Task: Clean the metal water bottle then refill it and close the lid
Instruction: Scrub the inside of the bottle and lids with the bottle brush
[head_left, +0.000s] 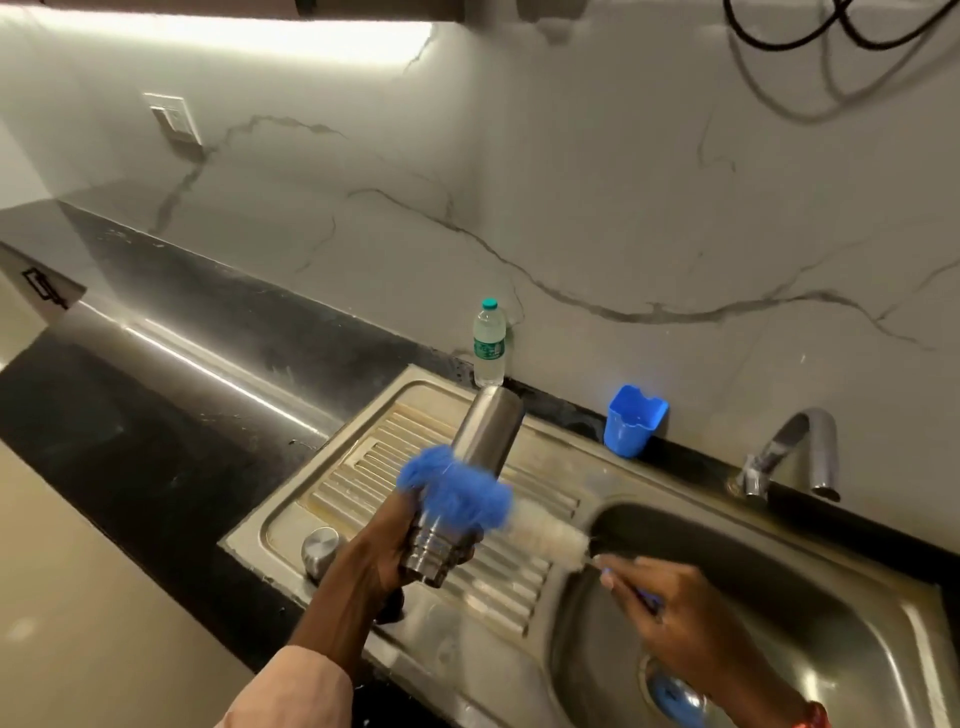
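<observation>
Metal water bottle (480, 447) is gripped near its open neck by the left hand (384, 556), over the sink (363, 499). The right hand (670, 618) pinches a blue brush (457, 493) against it.

Both hands are bare, no gloves or rings to be seen. The left arm wears a pale pinkish sleeve (291, 686) reaching partway down the forearm, loose at its cuff. On the right wrist sits a thin orange-red band (813, 719), half cut off by the frame's edge
</observation>
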